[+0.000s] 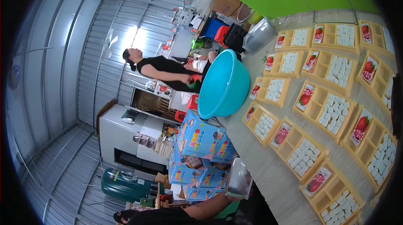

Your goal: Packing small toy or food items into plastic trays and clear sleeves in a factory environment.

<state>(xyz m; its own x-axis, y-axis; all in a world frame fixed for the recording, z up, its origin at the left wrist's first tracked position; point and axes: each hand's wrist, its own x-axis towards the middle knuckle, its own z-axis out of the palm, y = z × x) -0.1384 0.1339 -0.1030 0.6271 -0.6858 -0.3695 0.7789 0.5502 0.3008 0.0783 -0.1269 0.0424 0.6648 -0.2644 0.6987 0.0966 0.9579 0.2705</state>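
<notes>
Neither of my hands shows in the head view. Closest to the view, a table (268,164) carries several pale yellow divided trays (289,151). White marshmallow-like pieces (302,157) fill the large compartment of each tray. A packet with a strawberry picture (282,136) lies in another compartment, and the small compartments between hold nothing. At the table's edge stands a large turquoise basin (228,86); its inside is mostly hidden. Near the lower edge a co-worker's arm (210,206) reaches to a clear plastic box (240,181).
The scene appears turned sideways. Another person in black (168,71) stands beyond the basin, holding something red and green. Blue printed cartons (201,136) are stacked beside the table. A clear bin (260,36), a metal wire frame (327,2) and a green tank (126,184) are also around.
</notes>
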